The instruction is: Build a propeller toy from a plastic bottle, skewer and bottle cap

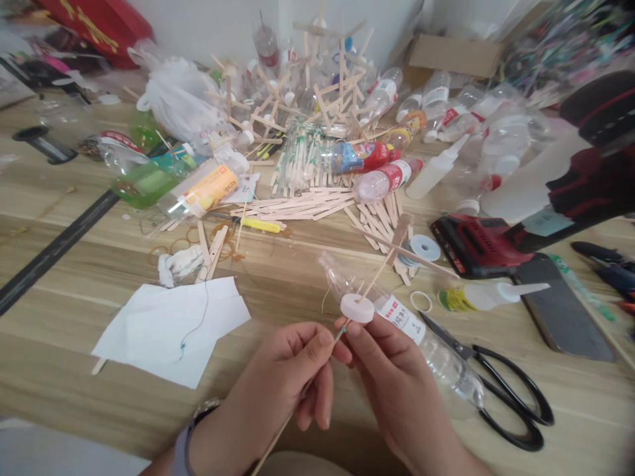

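Observation:
A thin wooden stick [376, 280] runs up through a white bottle cap [357, 308], with crossed flat craft sticks [398, 239] at its upper end. My left hand [302, 370] pinches the stick below the cap, where a bit of teal thread [342, 330] is wound round it. My right hand [389, 370] closes its thumb and fingers round the stick just under the cap, beside that thread. The stick's lower part passes under my left hand towards my lap. Behind my right hand a clear plastic bottle [446, 370] lies on its side.
Black-handled scissors [516, 390] lie at the right, near a glue bottle [483, 295], a phone [565, 311] and a red-black power drill [486, 241]. White paper [173, 330] is at the left. Loose craft sticks [297, 205], a yellow-handled tool [262, 225] and several bottles fill the back.

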{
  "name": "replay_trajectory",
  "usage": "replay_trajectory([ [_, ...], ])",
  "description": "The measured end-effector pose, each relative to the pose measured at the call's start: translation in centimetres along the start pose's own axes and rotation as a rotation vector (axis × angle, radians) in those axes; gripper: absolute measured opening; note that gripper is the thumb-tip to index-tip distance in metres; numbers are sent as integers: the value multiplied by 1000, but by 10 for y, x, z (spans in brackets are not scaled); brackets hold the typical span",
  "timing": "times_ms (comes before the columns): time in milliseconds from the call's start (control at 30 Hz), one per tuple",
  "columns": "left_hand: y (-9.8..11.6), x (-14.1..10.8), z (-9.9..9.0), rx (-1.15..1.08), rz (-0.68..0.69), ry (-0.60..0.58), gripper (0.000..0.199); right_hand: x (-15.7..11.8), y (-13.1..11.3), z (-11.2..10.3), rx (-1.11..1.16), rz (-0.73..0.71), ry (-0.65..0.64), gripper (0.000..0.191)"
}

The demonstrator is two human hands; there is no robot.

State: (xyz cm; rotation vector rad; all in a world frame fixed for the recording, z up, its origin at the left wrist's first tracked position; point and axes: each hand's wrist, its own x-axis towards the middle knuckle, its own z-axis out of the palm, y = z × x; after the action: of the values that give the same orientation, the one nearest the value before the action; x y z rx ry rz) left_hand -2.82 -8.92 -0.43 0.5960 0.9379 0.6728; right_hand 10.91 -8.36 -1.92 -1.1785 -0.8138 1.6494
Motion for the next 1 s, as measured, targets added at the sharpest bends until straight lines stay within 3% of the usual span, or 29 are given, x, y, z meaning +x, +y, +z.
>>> replay_trajectory([
  [367, -1, -3, 1, 81, 65, 100, 32, -2, 2, -2, -18, -29, 68, 22],
  [600, 2, -3, 2, 61, 81, 77, 34, -1, 3, -3, -29, -52, 38, 22],
  [800, 1, -3, 2, 23, 116, 138, 34, -3, 2, -5, -84, -94, -37, 20],
  [1000, 3, -3, 2, -13, 120, 168, 32, -2, 0, -1, -51, -24, -59, 22],
])
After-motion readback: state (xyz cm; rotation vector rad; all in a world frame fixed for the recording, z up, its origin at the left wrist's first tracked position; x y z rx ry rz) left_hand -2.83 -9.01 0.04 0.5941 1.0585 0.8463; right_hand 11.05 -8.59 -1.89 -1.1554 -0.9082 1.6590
